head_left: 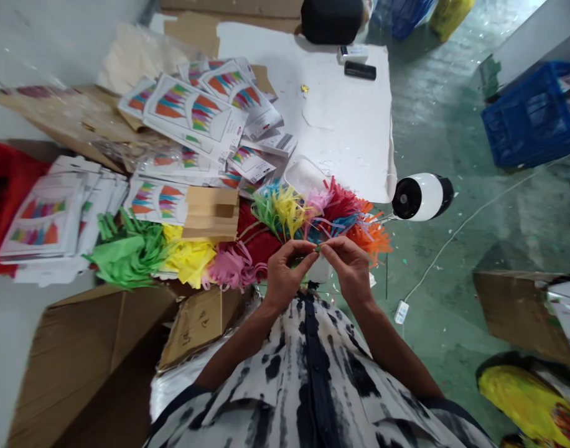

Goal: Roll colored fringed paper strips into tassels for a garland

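My left hand (285,270) and my right hand (353,269) meet in front of my body, thumbs and forefingers pinched close together. Between the fingertips shows a small green piece (318,248), gripped from both sides; most of it is hidden by the fingers. Just beyond the hands lie fringed paper tassels in several colours, among them a yellow tassel (287,208), a crimson tassel (338,202) and an orange tassel (371,239). Left of my left hand are a pink tassel bundle (233,266), a yellow bundle (189,258) and a green bundle (129,254).
Printed white packets (196,118) are heaped at the back left, with another stack (46,214) further left. A brown cardboard piece (210,214) lies by the bundles. A black-and-white cylinder-shaped device (422,196) is at the right. An open carton (93,361) stands lower left.
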`<control>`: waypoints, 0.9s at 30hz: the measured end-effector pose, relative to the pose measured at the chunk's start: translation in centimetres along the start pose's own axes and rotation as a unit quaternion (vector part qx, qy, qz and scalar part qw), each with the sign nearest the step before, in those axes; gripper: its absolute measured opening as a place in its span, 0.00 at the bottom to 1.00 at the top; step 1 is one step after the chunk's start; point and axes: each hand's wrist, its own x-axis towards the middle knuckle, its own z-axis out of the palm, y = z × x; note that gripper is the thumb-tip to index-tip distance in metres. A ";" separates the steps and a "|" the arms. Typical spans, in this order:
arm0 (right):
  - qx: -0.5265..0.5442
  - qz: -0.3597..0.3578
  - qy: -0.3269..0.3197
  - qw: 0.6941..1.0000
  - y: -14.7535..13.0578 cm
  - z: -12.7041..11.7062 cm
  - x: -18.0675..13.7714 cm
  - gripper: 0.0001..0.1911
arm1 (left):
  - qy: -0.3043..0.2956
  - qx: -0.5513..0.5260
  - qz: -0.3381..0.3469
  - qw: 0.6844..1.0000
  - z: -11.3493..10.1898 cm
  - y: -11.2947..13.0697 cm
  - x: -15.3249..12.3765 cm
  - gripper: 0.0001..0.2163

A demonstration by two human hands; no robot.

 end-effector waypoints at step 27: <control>-0.068 -0.011 -0.043 0.997 4.1 -2.1 -5.5 0.15 | -0.233 0.049 -0.126 0.963 -0.7 -6.1 -6.3 0.22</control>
